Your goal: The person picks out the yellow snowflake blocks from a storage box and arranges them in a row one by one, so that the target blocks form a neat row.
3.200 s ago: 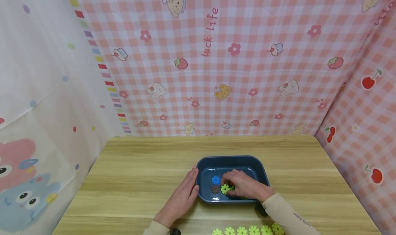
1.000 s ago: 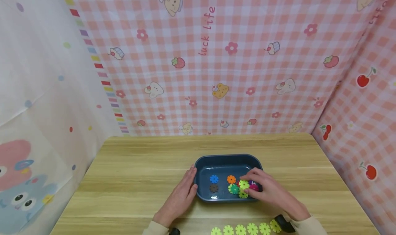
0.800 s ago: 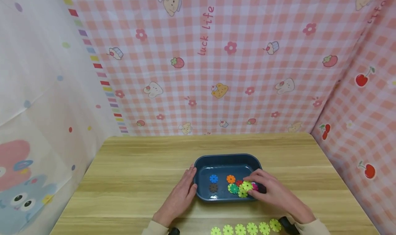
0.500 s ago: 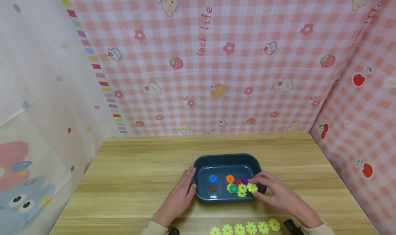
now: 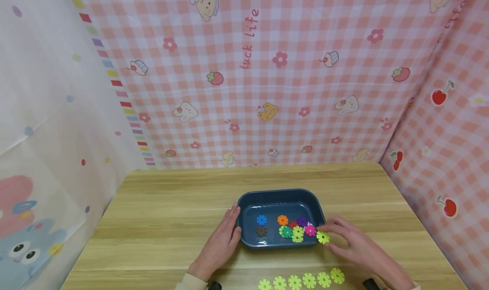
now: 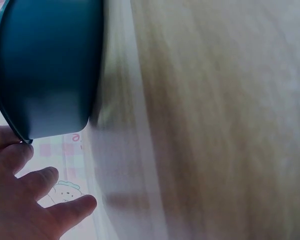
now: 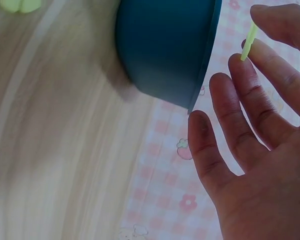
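1. Nearest, we record six yellow-green discs [image 5: 294, 282] in a row on the bench [image 5: 172, 205].
2. The right-hand grip [image 5: 355, 241] pinches a single yellow-green disc [image 5: 323, 237] between thumb and fingertips at the right end of the dark blue tray [image 5: 280, 198]; we cannot tell whether it touches the rim.
3. We find the left-hand grip [image 5: 219, 241] released, straight fingers resting against the tray's left side.
4. Inside, we note a brown disc [image 5: 261, 231], a blue disc [image 5: 261, 220] and, to their right, a multicoloured cluster [image 5: 298, 232].
5. Beyond hangs pink checked cloth [image 5: 229, 60].
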Motion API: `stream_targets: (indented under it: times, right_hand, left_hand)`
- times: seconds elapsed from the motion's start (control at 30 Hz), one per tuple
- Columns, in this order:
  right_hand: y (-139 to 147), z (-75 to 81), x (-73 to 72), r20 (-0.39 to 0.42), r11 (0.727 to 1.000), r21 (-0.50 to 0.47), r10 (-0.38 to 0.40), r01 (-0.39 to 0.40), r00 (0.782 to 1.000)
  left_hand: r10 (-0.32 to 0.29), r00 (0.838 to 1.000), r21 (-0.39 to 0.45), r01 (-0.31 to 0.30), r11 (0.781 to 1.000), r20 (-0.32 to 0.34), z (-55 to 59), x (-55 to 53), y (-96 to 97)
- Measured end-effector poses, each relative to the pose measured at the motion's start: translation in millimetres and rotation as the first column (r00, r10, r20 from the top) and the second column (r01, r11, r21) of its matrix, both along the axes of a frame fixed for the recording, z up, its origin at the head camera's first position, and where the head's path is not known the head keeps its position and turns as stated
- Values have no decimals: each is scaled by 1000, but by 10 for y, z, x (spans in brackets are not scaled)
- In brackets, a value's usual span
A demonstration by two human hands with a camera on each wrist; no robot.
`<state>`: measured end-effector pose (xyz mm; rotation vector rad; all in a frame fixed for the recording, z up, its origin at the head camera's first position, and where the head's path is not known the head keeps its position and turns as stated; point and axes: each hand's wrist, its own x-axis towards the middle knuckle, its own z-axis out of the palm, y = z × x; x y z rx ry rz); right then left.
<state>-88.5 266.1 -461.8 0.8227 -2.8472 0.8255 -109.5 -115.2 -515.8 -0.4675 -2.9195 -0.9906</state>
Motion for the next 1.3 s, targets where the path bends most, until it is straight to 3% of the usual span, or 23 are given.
stream_targets:
  times: [0.17,0.4,0.6,0.93,1.07,1.3]
  right_hand:
    - [90,-40,40,3,1000,-12,-1,1,1000]
    - [212,-147,90,-100,999,-26,28,-31,995]
    - [287,-160,145,37,1000,-13,-20,20,999]
    - [414,-224,236,150,999,-1,-33,34,988]
    - [468,-255,259,239,999,-16,-36,41,970]
    - [535,-295,270,400,996,-24,-74,92,914]
  left_hand:
    - [2,1000,-5,-2,1000,0,-4,2,0]
    - [1,1000,6,-1,1000,7,3,5,2]
    - [-2,1000,5,2,1000,10,3,2,2]
    - [2,1000,-1,-2,1000,16,-1,5,7]
    - [5,1000,-1,-5,1000,21,-4,1,8]
    - [-1,1000,2,1,1000,19,-6,7,8]
